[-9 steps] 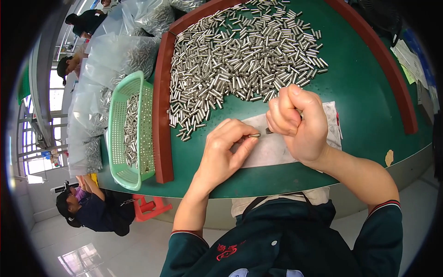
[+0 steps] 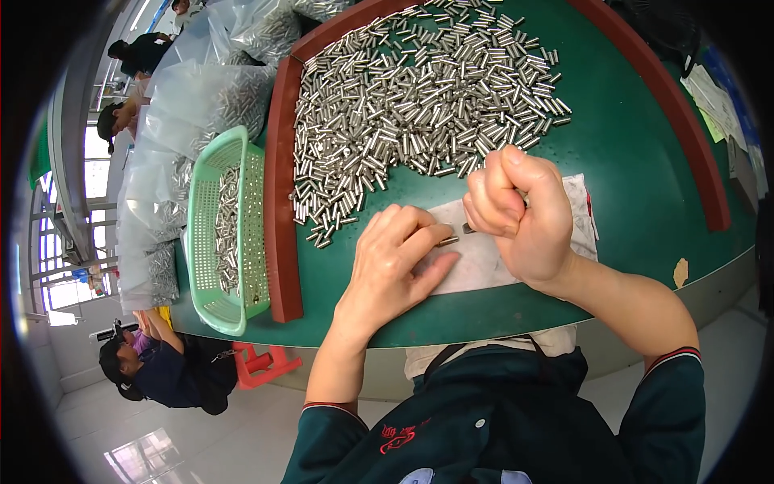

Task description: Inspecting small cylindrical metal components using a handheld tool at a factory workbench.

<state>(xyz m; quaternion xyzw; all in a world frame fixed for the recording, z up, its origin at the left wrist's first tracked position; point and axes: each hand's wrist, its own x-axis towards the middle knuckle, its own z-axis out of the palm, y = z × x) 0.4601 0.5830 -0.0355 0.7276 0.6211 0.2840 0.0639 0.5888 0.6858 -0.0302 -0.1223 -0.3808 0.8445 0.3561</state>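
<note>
My left hand (image 2: 393, 262) is bent over the near part of the table, a short shiny metal pin (image 2: 449, 240) at its fingertips, with the thumb a little below the pin. My right hand (image 2: 524, 218) is raised in a fist beside it. From the fist's left side pokes a small dark grey end (image 2: 468, 228); the rest of that thing is hidden in the fingers. Under both hands lies a whitish cloth (image 2: 484, 273). Beyond them spreads a large heap of similar metal pins (image 2: 427, 105).
Red-brown rails (image 2: 284, 202) border the green table (image 2: 629, 177). Left of the rail stands a light green basket (image 2: 218, 310) with metal pins inside. Clear plastic bags (image 2: 181, 105) of metal parts line the far left. Another person (image 2: 161, 363) sits at lower left, near a red stool (image 2: 266, 365).
My left thumb has moved down, away from the index fingertip, and the pin has dropped slightly. My right fist has hardly moved.
</note>
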